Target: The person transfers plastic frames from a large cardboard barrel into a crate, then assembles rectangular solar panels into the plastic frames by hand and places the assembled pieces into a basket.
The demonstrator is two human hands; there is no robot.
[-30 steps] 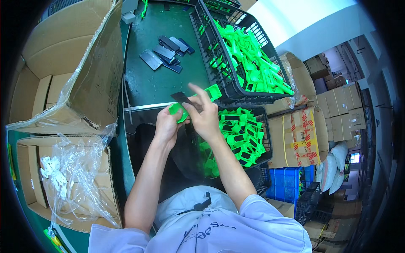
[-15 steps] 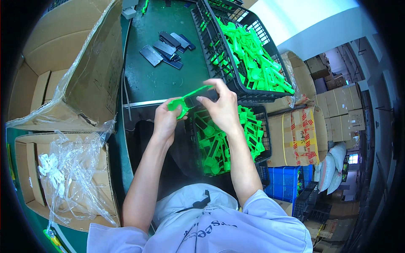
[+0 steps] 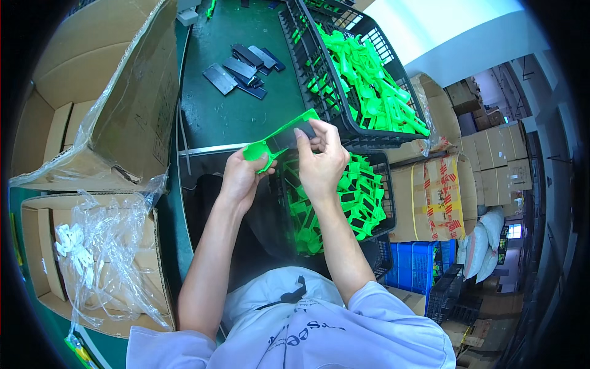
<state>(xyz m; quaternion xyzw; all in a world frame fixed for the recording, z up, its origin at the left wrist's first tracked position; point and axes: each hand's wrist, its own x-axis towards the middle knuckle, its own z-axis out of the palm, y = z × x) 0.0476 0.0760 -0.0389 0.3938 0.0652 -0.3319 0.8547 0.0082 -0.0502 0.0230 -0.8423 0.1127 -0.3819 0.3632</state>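
Note:
Over the near edge of the table, my left hand [image 3: 239, 176] is closed around the rounded end of a bright green plastic part [image 3: 257, 152], whose long arm points up to the right. My right hand [image 3: 323, 161] pinches a dark rectangular plate [image 3: 305, 128] between thumb and fingers, close to the arm's far end. Whether the plate touches the part I cannot tell. Below my hands, a black crate [image 3: 389, 195] holds several green parts with dark plates in them; my right forearm hides some. Several loose dark plates [image 3: 244, 66] lie piled on the green tabletop [image 3: 206, 120].
A black crate [image 3: 335, 101] heaped with green parts stands at the table's right side. Two open cardboard boxes are at left, the nearer box [image 3: 138, 212] containing clear plastic film [image 3: 117, 258]. Taped cartons [image 3: 418, 200] and a blue crate [image 3: 410, 264] stand at right.
My right hand has turned and drawn down. The dark plate has shifted up and right along the green part, whose arm now angles more upward. My left hand keeps its hold.

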